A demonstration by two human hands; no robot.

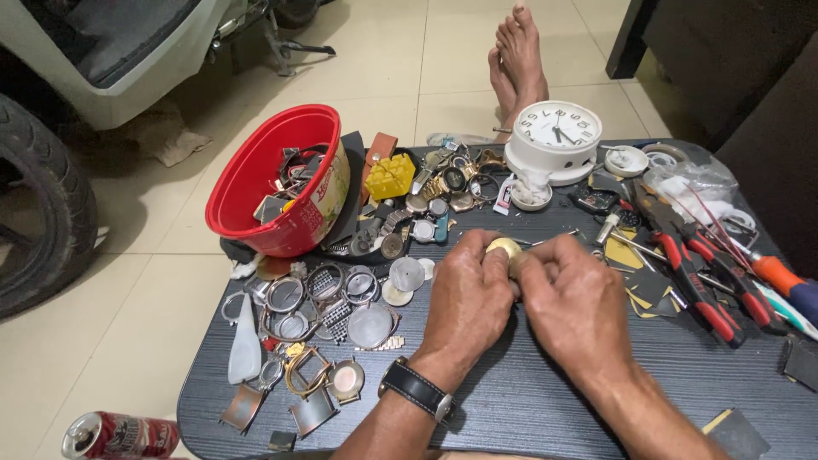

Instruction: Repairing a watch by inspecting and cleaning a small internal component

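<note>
2 hands meet in the middle: your left hand (467, 294) and right hand (569, 298) both pinch a small gold watch case (504, 247). Many watch parts (341, 298) lie untouched beside your left hand, red pliers (711, 273) beside your right.

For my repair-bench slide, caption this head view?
Both hands pinch a small gold watch case over a dark table strewn with watch parts.

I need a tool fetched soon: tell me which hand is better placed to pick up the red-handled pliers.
Right. The right hand lies nearer the red-handled pliers, which lie to its right on the table. The left hand would have to cross over. Both hands' fingers now grip the small gold watch case.
</note>
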